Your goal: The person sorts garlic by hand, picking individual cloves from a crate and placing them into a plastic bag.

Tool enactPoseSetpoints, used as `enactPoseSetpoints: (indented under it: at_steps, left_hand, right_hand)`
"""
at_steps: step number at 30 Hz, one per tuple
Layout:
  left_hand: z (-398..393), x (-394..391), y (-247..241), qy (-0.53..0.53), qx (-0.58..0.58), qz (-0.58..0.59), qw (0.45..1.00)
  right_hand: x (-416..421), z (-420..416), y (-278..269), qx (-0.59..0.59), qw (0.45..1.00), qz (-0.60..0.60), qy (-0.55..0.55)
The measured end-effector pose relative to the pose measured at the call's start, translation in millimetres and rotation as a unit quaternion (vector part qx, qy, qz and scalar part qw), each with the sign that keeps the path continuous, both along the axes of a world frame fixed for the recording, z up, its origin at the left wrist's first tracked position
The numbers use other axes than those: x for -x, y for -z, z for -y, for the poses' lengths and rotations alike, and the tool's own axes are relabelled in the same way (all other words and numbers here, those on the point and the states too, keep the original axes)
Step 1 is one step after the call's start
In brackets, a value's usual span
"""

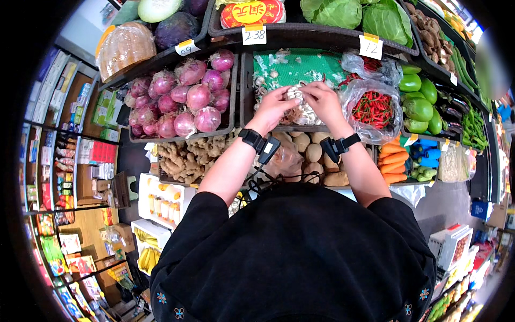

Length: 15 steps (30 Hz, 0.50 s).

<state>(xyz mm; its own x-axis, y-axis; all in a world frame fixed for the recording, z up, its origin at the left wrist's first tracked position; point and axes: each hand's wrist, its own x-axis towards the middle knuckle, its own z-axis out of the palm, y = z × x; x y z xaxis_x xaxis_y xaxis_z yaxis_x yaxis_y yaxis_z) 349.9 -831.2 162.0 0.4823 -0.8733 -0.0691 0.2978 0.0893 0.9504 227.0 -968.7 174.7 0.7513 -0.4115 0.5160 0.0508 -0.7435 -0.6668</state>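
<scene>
Between my two hands is a head of white garlic point(295, 94), raised just over the black crate with a green mesh liner point(312, 62). My left hand point(273, 105) grips it from the left, thumb across its front. From the right, my right hand point(323, 100) reaches its upper side with bent fingers; whether it grips the head or only touches it is hard to see. More garlic point(307, 116) lies beneath my hands, partly hidden by them. Loose papery skins point(279, 56) are strewn over the liner.
Bagged red chillies point(372, 109) lie right of my hands. Red onions point(177, 96) fill the crate to the left. Ginger point(185, 157), potatoes point(314, 153) and carrots point(392, 161) sit nearer me. Cabbages point(338, 14) stand behind, above a crate rim with price cards point(254, 35). Cables point(257, 183) hang by my wrists.
</scene>
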Motion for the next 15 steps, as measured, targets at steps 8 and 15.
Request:
enactPoseSetpoints:
  at_steps: [8, 15]
  left_hand:
    - [-7, -1, -10, 0.07, 0.031, -0.11, 0.991]
    - [-7, 3, -17, 0.068, -0.043, -0.023, 0.996]
  right_hand:
    - [0, -27, -8, 0.003, 0.997, -0.004, 0.077]
    - [8, -31, -16, 0.049, 0.997, -0.01, 0.052]
